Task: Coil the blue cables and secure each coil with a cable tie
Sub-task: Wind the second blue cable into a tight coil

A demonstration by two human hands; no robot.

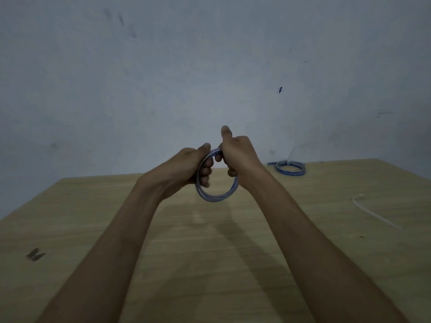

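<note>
The person holds the coil (214, 198) of blue cable up in the air, above the table (186, 252). The left hand (184, 167) grips the left side of the coil, with its fingers curled through the ring and the thumb laid on top. The right hand (238, 155) grips the upper right side, with fingers curled round the strands and the thumb pointing up. The loops look gathered and even. No loose end is visible, so the winding seems finished or nearly so.

To do this step well, one hand should take the whole bundle and pinch all strands together, so that no loop springs out. The left hand seems suited for this, because the loose tie (373, 213) lies on the table to the right of the coil. The right hand would then be free to fetch it. A tied coil (290, 167) lies to the right of the coil and further back, so this is probably not the first cable.
</note>
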